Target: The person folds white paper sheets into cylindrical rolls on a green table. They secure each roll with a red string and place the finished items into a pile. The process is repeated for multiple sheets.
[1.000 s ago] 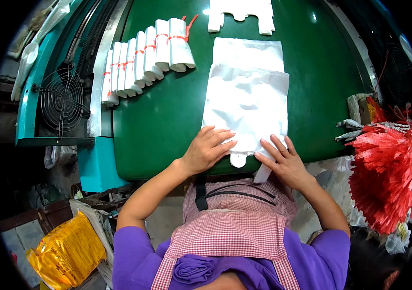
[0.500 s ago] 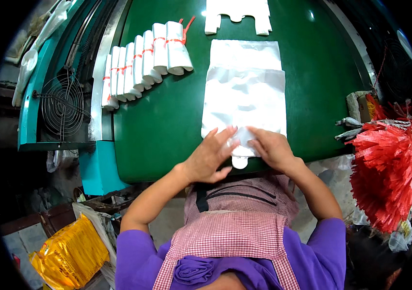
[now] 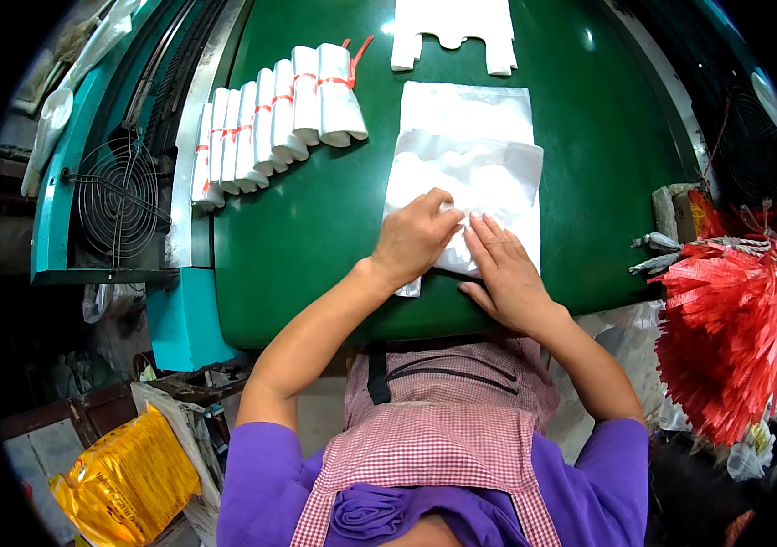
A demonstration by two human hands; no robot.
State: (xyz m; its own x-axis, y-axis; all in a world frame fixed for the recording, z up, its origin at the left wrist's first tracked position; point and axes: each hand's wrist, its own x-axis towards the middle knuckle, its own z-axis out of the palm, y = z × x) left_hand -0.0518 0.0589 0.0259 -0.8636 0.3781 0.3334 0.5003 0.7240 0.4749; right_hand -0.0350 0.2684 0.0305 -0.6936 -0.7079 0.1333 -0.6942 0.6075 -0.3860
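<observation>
A stack of white plastic bags (image 3: pixel 470 173) lies on the green belt in front of me, its upper layer overlapping the part beneath. My left hand (image 3: pixel 414 235) is closed, thumb and fingertips pinched on the plastic near the middle of the stack. Flat beside it rests my right hand (image 3: pixel 507 273), fingers stretched out and pressing on the bags' lower right. A strip of plastic shows below my left hand. Farther back sits another bag stack (image 3: pixel 452 20) with notched handles, cut off by the frame's upper edge.
Several rolled bag bundles (image 3: pixel 283 114) tied with red strips stand in a row at the far left. Red plastic strips (image 3: pixel 725 319) hang in a bunch at the right. A wire fan guard (image 3: pixel 118 199) and a yellow package (image 3: pixel 128 479) are on the left.
My left hand has gone from spread fingers to a pinch on the plastic. Both hands have moved slightly; the rounded white tab at the near edge no longer shows.
</observation>
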